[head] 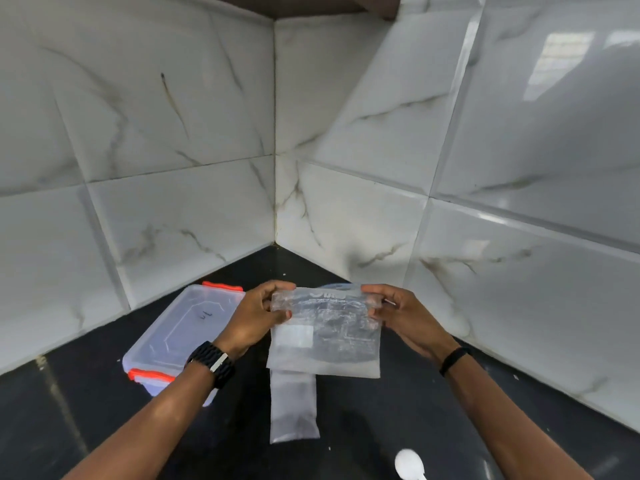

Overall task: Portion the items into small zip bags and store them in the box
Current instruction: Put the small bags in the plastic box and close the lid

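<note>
Head view: clear, rectangular plastic zip bag (325, 336) held up above black stone counter (86, 393), roughly centre frame, top edge level. Left hand (256, 317) pinching bag's top-left corner, thumb and fingers curled on the plastic. Right hand (398, 315) pinching bag's top-right corner the same way. Bag stretched flat between the two grips, white label patch on lower-left of bag face, faint print along the top strip. Contents of bag: cannot tell.

Left of bag, on counter: translucent rectangular plastic box with orange clips (180, 337), lid on, partly behind left wrist. Directly below bag, flat on counter: narrow clear plastic pouch (294, 407), upper end hidden behind bag. Below-right of bag, at frame bottom: white plastic spoon (410, 465), bowl visible, handle cut off. Behind bag: white marble-look wall tiles (173, 133) meeting in a corner. Black watch (211, 362) on left wrist, black band (453, 360) on right wrist.
</note>
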